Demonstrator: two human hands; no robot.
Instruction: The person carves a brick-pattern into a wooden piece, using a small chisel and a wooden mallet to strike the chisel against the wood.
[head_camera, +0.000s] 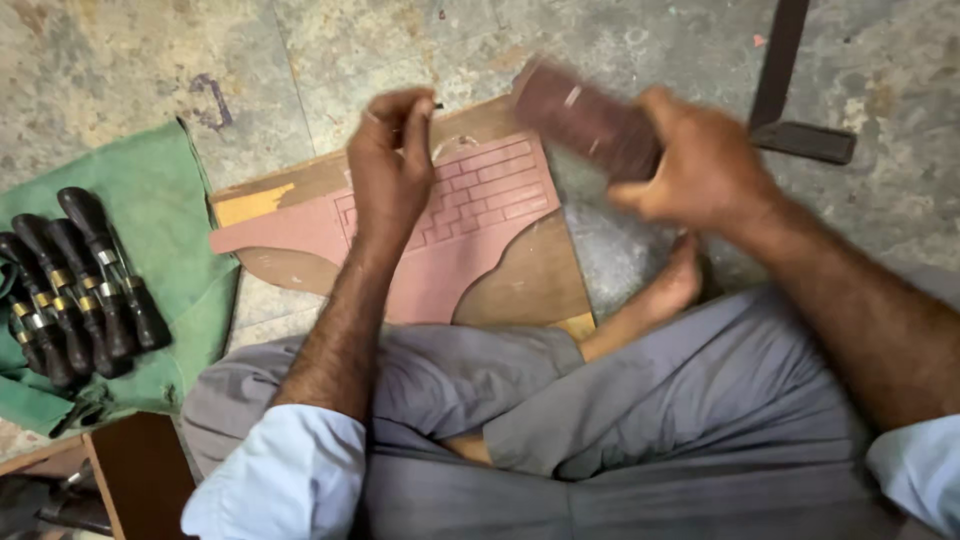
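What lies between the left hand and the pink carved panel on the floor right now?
Nothing visible. The left hand hangs directly over the pink carved panel, fingers pinched on something small and dark, with no tool or cloth between them. The right hand holds a blurred dark brown block off to the side, above the panel's far corner.

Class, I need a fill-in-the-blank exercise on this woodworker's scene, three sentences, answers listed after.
1. The right hand grips a dark ___ block.
2. The left hand hovers over a pink panel carved with a ___ pattern.
3. The dark-handled chisels lie on a ___ cloth.

Answers: reddish-brown; brick; green
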